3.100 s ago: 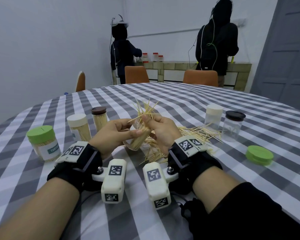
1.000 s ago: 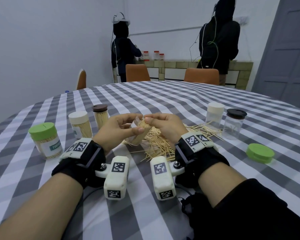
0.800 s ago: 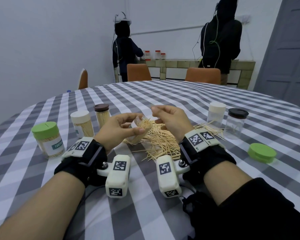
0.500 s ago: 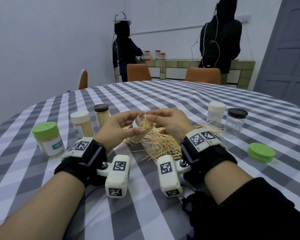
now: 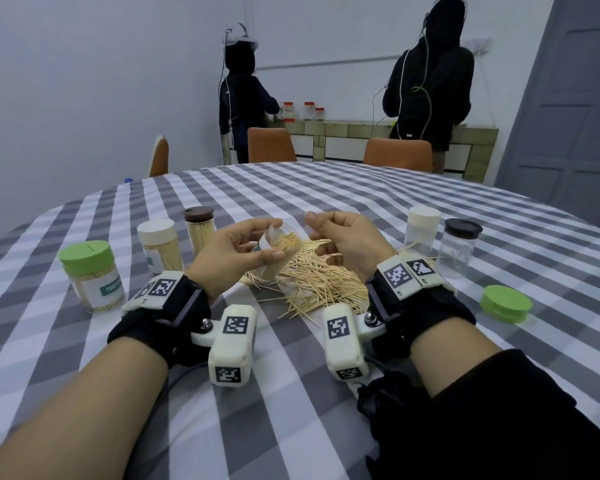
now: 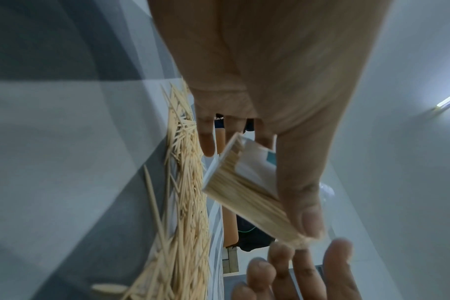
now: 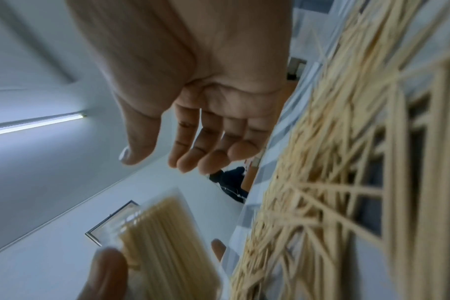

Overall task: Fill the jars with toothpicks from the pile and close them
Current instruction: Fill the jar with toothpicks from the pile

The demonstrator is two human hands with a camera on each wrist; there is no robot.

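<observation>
Head view, nearest first: the left hand (image 5: 234,252) holds a clear open jar (image 5: 278,249) between thumb and fingers, tilted with its mouth toward the right hand (image 5: 343,242) and lifted above the table (image 5: 291,410). The jar is packed almost full of pale toothpicks lying parallel, their ends level with the rim; a white label with a teal patch shows on its side. The right hand hovers just beside the jar's mouth, fingers loosely curled and holding nothing, as the right wrist view confirms. Beneath and between both hands lies the pile of toothpicks (image 5: 312,282), a loose, crisscrossed heap on the grey-and-white checked cloth. To the left stand three filled, closed jars: a green-lidded jar (image 5: 90,275), a white-lidded jar (image 5: 160,249) and a brown-lidded jar (image 5: 199,226). To the right, a loose green lid (image 5: 505,303) lies flat, and beyond it stand an empty dark-lidded jar (image 5: 459,247) and an empty white-capped jar (image 5: 422,230), both closed.
</observation>
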